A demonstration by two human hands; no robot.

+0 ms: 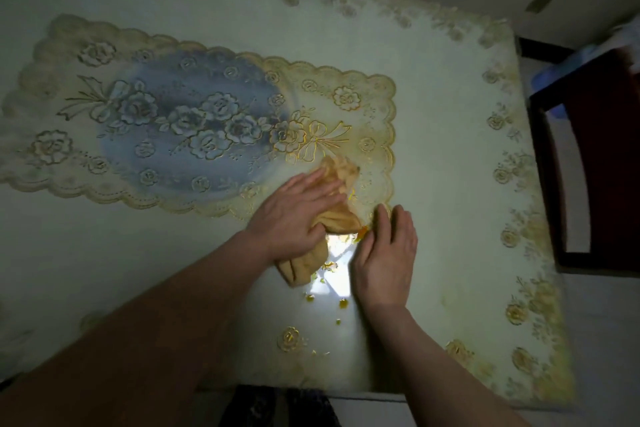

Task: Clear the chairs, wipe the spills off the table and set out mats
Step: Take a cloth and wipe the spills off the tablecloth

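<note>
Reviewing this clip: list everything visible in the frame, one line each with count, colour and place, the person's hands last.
Table: one, pale cover with gold floral border, fills view.
Lace mat: one, cream and gold with blue oval, table centre.
Cloth: one, tan, on the table under the left hand.
Spill: several orange-yellow drops, near edge by the hands.
Chairs: two, dark, right side and far side.
Left hand: flat, pressing the cloth.
Right hand: flat on the table beside the cloth.
</note>
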